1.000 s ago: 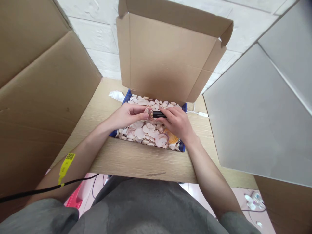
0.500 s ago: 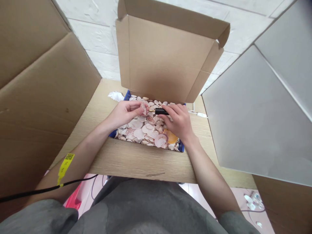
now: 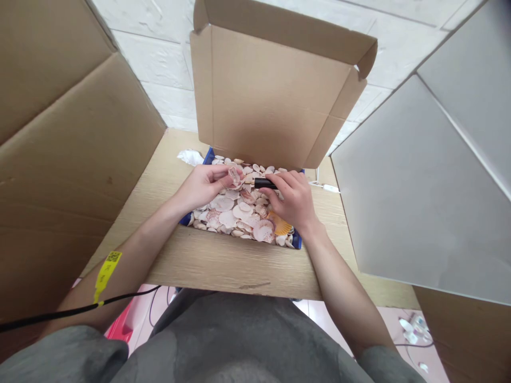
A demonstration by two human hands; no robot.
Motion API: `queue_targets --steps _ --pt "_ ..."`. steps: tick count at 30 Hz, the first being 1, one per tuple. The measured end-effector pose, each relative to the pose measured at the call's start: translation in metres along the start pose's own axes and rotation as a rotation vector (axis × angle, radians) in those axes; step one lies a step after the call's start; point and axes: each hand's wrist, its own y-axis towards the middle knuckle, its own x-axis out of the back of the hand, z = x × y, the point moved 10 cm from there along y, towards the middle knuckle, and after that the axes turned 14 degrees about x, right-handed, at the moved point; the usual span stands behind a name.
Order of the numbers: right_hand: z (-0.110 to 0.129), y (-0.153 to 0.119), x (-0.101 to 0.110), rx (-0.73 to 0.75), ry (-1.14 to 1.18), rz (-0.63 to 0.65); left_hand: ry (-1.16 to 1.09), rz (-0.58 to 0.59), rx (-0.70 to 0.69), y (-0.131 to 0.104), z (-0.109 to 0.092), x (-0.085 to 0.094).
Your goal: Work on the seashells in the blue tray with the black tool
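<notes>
My left hand [image 3: 205, 185] pinches a pinkish-white seashell [image 3: 235, 175] between thumb and fingers, above a box of shells. In my right hand [image 3: 290, 194] is a black mini drill [image 3: 264, 183], lying level with its thin brass-coloured tip pointing left at the held shell. The tip is at or very near the shell; whether it touches, I cannot tell. Below both hands, a shallow box with blue corners [image 3: 297, 240] is full of pale shells [image 3: 228, 218]. An orange fan-shaped shell [image 3: 280, 223] lies by its right front corner, partly under my right wrist.
The box's cardboard lid [image 3: 275, 90] stands upright against the white brick wall [image 3: 159, 58]. Crumpled white paper [image 3: 190, 156] lies left of the box. A white cable with an inline piece [image 3: 330, 188] runs on the right. Cardboard [image 3: 80, 143] and grey panels [image 3: 423, 175] flank the wooden table [image 3: 223, 263].
The shell in my left hand has tilted and turned slightly, and my left fingers have shifted a little on it. My right hand and the mini drill have stayed almost still.
</notes>
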Motion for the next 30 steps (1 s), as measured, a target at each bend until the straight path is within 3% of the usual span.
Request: queue_targets --steps 8,16,26,30 --pt "0.001 0.001 -0.003 0.018 0.007 0.023 0.011 0.021 -0.012 -0.001 -0.002 -0.003" --pt "0.001 0.0 0.002 0.031 -0.011 -0.023 0.039 0.125 -0.038 0.002 0.005 -0.012" --pt "0.0 -0.001 0.001 0.033 -0.002 -0.017 0.039 0.116 -0.042 0.001 0.005 -0.012" --pt "0.006 0.0 0.005 0.093 -0.011 -0.058 0.067 0.188 -0.033 0.001 0.005 -0.02"
